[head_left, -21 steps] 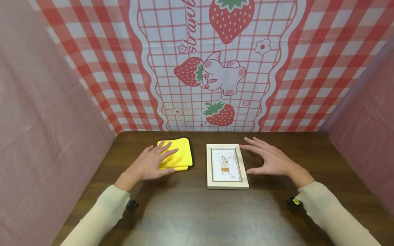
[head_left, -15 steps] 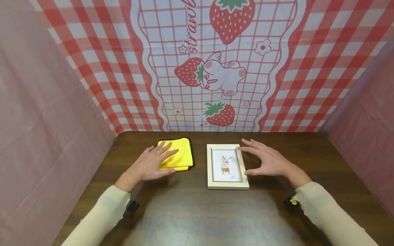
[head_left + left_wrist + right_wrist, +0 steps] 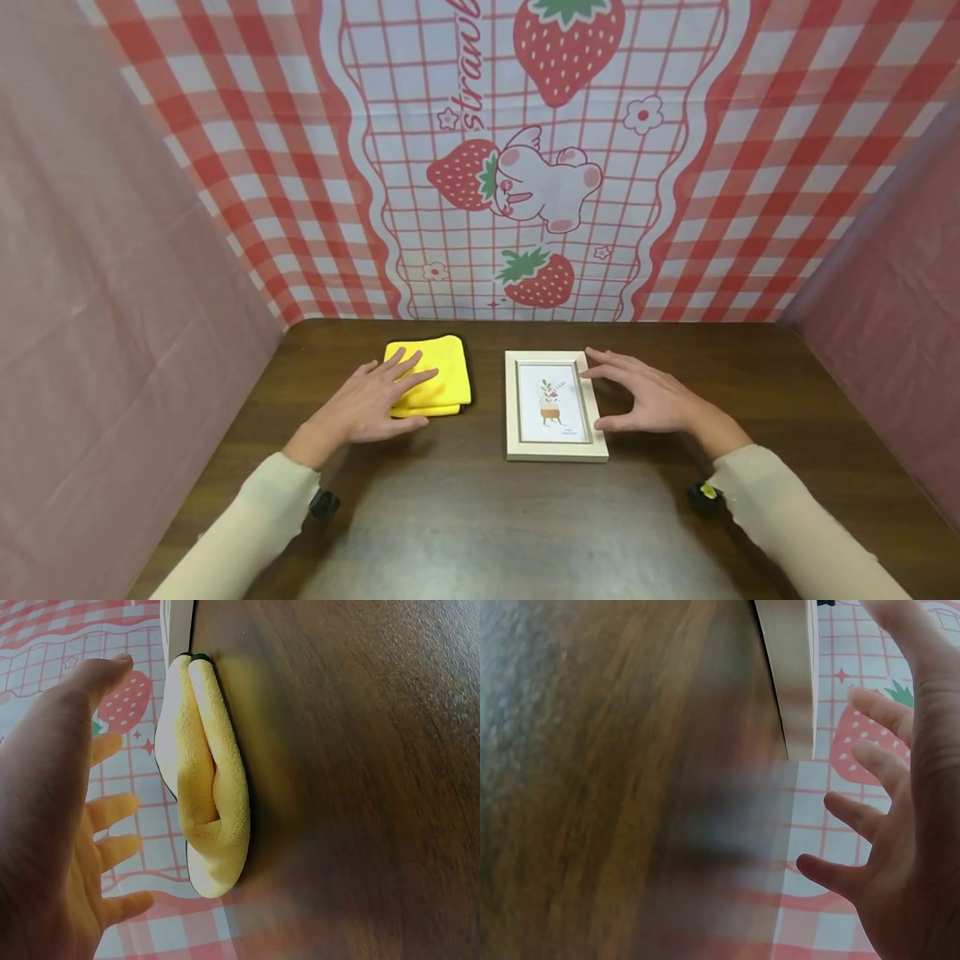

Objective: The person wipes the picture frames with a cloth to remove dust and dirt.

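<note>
So the big one here is how the picture frame sits relative to the right hand, which is easily the nearer of the two. The frame's lying flat and face up on the counter, long axis running away from the person toward the strawberry backdrop past its far end. That hand is at the frame's right long side, so from its fingers the frame is off to the left and a bit lower. The thumb is by the nearer half of that side, the other tips up by the far right corner, so the spread runs along the long axis, not across it. Head view has the tips overlapping the border, but the right wrist view shows a gap, so I'd call it hovering. Nothing's grasped, fingers spread and loose. The left hand is well apart on the frame's left, over a folded yellow cloth that lies between them; its fingers are released too, and the left wrist view shows them clear of the cloth.
</note>
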A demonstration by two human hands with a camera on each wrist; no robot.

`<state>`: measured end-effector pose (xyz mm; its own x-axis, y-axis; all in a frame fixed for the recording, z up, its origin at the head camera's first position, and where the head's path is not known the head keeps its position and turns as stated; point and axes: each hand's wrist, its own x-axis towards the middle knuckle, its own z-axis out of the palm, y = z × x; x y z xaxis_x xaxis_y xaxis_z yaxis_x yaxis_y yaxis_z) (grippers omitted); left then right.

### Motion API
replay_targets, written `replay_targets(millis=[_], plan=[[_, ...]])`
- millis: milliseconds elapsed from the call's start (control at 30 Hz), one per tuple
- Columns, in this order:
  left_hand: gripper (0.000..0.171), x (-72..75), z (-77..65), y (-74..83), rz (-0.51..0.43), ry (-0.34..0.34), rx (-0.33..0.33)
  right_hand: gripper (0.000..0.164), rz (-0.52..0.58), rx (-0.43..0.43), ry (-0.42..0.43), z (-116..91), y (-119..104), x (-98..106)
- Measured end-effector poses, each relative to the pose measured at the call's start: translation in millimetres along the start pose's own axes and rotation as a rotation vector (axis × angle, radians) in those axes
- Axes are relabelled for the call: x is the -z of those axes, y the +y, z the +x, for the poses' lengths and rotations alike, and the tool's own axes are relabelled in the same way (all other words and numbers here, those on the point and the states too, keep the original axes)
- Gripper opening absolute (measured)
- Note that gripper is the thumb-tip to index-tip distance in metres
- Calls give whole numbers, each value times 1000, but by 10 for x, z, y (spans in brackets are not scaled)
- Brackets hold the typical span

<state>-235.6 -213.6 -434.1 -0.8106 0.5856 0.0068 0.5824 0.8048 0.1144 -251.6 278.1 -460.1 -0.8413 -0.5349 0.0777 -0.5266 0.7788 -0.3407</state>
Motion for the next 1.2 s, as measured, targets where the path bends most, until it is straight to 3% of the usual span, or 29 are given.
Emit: replay_targets(millis=[233, 467, 1200], plan=[[82, -8, 2, 5, -17, -48, 30, 78, 32, -32, -33, 0, 32, -64], [85, -17, -3, -8, -28, -70, 32, 73, 32, -9, -40, -9, 55, -123], [85, -20, 19, 4, -18, -78, 27, 77, 1, -30, -85, 27, 20, -106]])
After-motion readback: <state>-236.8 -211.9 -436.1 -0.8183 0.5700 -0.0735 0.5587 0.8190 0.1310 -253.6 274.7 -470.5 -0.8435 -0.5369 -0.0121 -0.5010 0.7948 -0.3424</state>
